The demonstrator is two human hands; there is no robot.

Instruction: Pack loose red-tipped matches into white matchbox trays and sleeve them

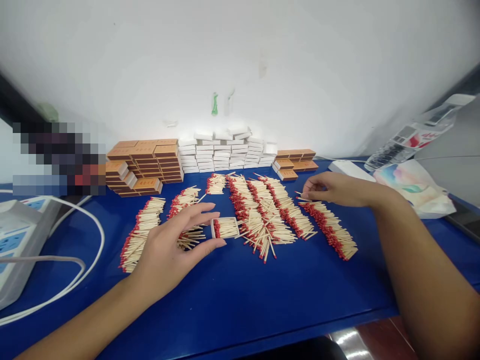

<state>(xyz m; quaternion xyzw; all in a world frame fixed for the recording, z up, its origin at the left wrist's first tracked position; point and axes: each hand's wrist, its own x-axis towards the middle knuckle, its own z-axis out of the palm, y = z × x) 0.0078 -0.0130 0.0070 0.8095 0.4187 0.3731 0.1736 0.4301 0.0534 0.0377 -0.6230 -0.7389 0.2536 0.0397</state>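
Note:
A small white tray [226,227] filled with red-tipped matches lies on the blue table [240,295]. My left hand [176,240] holds it between thumb and fingers at its left end. Rows of loose matches [262,210] spread across the table behind it. My right hand [330,189] rests at the far end of the rightmost row of matches [330,227], fingers pinched on a few matches there.
Orange matchbox sleeves [144,162] are stacked at the back left, white inner trays [225,150] in the middle, more orange sleeves [296,162] to the right. A white power strip [18,240] with cables lies at the left. A plastic bag [412,187] sits at the right.

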